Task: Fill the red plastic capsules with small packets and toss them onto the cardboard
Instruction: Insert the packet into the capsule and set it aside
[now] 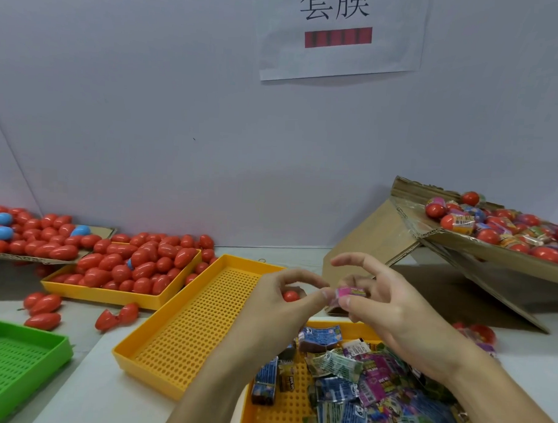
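Pinching a pink packet (pixel 351 292), right hand (pixel 391 309); left hand (pixel 280 302) half-hides its red capsule (pixel 290 296).

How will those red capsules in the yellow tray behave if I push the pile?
The red capsules look smooth, glossy and egg-shaped, so they would probably roll and slip. They are heaped above the rim of the yellow tray, so a push may spill some; several already lie loose on the table. Hollow plastic, likely light.

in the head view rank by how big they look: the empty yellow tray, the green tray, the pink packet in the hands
1. empty yellow tray
2. green tray, though the frame edge cuts it off, so this order is unsure
3. pink packet, clearly smallest
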`<action>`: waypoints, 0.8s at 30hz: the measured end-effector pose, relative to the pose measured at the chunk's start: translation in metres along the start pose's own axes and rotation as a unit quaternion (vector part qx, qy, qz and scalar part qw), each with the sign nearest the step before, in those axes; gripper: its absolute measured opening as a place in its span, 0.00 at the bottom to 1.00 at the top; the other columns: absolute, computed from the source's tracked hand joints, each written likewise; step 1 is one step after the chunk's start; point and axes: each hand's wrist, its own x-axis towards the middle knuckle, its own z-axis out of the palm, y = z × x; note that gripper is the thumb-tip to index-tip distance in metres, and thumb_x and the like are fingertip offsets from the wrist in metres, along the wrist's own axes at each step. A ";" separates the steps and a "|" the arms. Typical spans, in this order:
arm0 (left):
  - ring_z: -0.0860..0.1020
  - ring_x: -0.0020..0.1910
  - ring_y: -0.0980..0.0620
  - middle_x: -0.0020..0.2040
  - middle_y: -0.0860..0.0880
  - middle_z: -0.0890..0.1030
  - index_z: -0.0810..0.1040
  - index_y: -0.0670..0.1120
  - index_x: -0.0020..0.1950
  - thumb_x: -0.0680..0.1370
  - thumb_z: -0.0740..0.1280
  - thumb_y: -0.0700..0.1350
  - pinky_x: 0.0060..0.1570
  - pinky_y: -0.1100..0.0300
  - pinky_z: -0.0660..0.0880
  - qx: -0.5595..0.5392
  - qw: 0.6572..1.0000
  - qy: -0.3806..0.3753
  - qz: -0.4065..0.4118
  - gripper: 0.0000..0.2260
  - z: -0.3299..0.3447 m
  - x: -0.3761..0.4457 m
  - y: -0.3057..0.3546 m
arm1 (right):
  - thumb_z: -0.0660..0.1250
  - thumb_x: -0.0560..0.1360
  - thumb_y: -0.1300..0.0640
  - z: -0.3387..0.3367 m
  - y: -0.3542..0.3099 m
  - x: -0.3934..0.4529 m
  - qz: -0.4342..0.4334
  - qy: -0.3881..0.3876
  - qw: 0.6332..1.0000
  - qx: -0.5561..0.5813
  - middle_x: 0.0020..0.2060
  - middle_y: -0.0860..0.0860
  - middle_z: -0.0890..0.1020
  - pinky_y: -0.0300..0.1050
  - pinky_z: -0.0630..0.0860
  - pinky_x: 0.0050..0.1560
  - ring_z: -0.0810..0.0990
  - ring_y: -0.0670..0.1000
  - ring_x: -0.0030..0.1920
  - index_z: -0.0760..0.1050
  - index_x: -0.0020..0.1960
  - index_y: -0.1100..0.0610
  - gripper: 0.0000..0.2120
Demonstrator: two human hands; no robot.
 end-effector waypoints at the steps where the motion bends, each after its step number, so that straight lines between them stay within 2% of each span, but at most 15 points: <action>1: 0.66 0.29 0.52 0.28 0.50 0.71 0.83 0.54 0.48 0.76 0.72 0.52 0.33 0.56 0.65 0.011 1.000 0.015 0.018 0.04 0.000 0.001 -0.001 | 0.74 0.69 0.51 0.000 0.001 0.000 0.004 0.010 1.000 -0.014 0.45 0.53 0.82 0.48 0.75 0.53 0.81 0.57 0.51 0.76 0.60 0.41 0.21; 4: 0.65 0.27 0.55 0.26 0.54 0.70 0.84 0.55 0.48 0.74 0.73 0.54 0.30 0.62 0.64 0.009 0.998 0.016 0.063 0.06 0.001 0.001 -0.001 | 0.76 0.66 0.46 0.000 0.002 0.001 0.009 0.031 0.999 -0.021 0.48 0.54 0.84 0.42 0.76 0.47 0.83 0.55 0.50 0.76 0.59 0.38 0.23; 7: 0.67 0.27 0.57 0.27 0.55 0.72 0.84 0.57 0.47 0.67 0.74 0.61 0.29 0.66 0.66 0.034 0.996 0.001 0.088 0.12 0.000 0.001 -0.001 | 0.76 0.67 0.50 0.000 0.004 0.002 0.008 0.040 0.999 -0.009 0.45 0.53 0.85 0.41 0.76 0.44 0.82 0.50 0.45 0.76 0.58 0.39 0.22; 9: 0.67 0.28 0.57 0.27 0.55 0.72 0.85 0.58 0.45 0.67 0.73 0.61 0.29 0.65 0.66 0.055 0.994 0.009 0.097 0.11 0.000 0.002 -0.003 | 0.75 0.69 0.53 0.000 0.004 0.002 0.003 0.039 0.999 -0.005 0.44 0.52 0.84 0.42 0.75 0.45 0.81 0.50 0.45 0.76 0.58 0.38 0.20; 12: 0.66 0.27 0.57 0.26 0.56 0.71 0.85 0.56 0.43 0.74 0.73 0.54 0.29 0.66 0.64 0.060 0.992 0.044 0.101 0.04 0.001 0.004 -0.005 | 0.75 0.70 0.51 0.000 0.003 0.002 -0.002 0.020 1.000 0.000 0.48 0.56 0.85 0.46 0.75 0.50 0.82 0.57 0.51 0.76 0.59 0.38 0.20; 14: 0.66 0.26 0.59 0.25 0.56 0.71 0.85 0.54 0.44 0.77 0.72 0.48 0.28 0.68 0.63 0.068 0.990 0.067 0.102 0.03 0.002 0.005 -0.006 | 0.75 0.71 0.52 0.001 0.002 0.002 -0.005 0.005 1.000 -0.003 0.51 0.58 0.85 0.48 0.75 0.56 0.82 0.58 0.57 0.75 0.60 0.38 0.20; 17: 0.67 0.25 0.59 0.25 0.56 0.71 0.85 0.53 0.44 0.77 0.71 0.45 0.27 0.68 0.64 0.078 0.985 0.116 0.106 0.04 0.007 0.006 -0.007 | 0.73 0.71 0.54 0.003 0.002 0.001 -0.007 -0.007 0.999 -0.035 0.51 0.57 0.85 0.50 0.78 0.60 0.82 0.57 0.56 0.74 0.61 0.38 0.21; 19: 0.67 0.25 0.58 0.24 0.55 0.71 0.84 0.52 0.43 0.77 0.71 0.45 0.27 0.66 0.64 0.080 0.979 0.152 0.111 0.05 0.011 0.006 -0.008 | 0.73 0.73 0.52 0.005 0.001 0.000 -0.009 -0.007 0.998 -0.067 0.50 0.55 0.86 0.44 0.79 0.58 0.82 0.55 0.53 0.73 0.62 0.39 0.20; 21: 0.66 0.25 0.58 0.25 0.55 0.71 0.84 0.52 0.41 0.77 0.71 0.43 0.26 0.67 0.63 0.070 0.974 0.181 0.113 0.06 0.013 0.007 -0.008 | 0.71 0.75 0.50 0.007 0.000 0.001 -0.009 0.010 0.997 -0.077 0.49 0.53 0.87 0.36 0.78 0.49 0.84 0.49 0.51 0.73 0.64 0.43 0.18; 22: 0.67 0.25 0.58 0.25 0.55 0.72 0.84 0.52 0.41 0.77 0.71 0.43 0.26 0.67 0.63 0.063 0.973 0.192 0.114 0.07 0.013 0.008 -0.008 | 0.69 0.75 0.50 0.008 0.000 0.002 -0.007 0.029 0.997 -0.077 0.48 0.52 0.87 0.35 0.77 0.45 0.84 0.48 0.49 0.73 0.64 0.45 0.18; 24: 0.68 0.26 0.59 0.26 0.55 0.73 0.84 0.52 0.40 0.77 0.71 0.43 0.27 0.66 0.64 0.054 0.971 0.201 0.116 0.07 0.012 0.009 -0.008 | 0.68 0.76 0.50 0.009 0.004 0.005 0.004 0.078 0.994 -0.075 0.46 0.53 0.87 0.41 0.75 0.42 0.82 0.54 0.47 0.75 0.62 0.47 0.15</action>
